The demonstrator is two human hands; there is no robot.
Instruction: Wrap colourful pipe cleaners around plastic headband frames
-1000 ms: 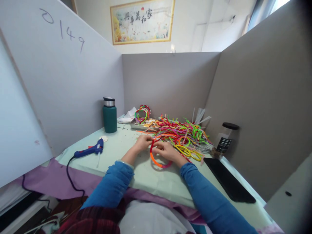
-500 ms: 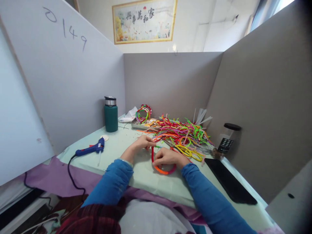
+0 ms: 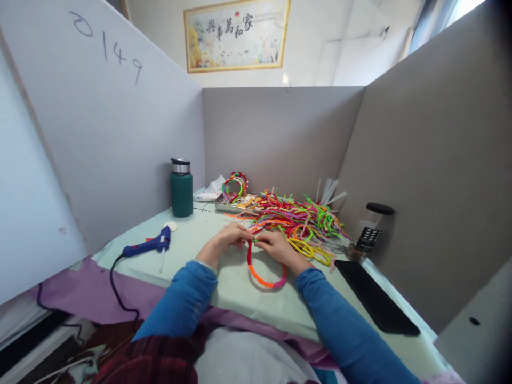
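Red, orange and magenta fuzzy ring [image 3: 261, 281] reached over the pale green tabletop [image 3: 230, 282], its red end pinched by fingertips of the left hand [image 3: 234, 234]; the right hand [image 3: 275, 246] seemed to pinch a small green strip [image 3: 255, 240] beside it. A slack pinch could have let the strip slip or unwind. Half a second earlier, the right hand sat lower, on the ring's red side

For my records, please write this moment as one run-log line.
left hand: holding red end of multicoloured ring; right hand: at green bit beside it; coloured strands: piled beyond hands; blue glue gun: lying on table
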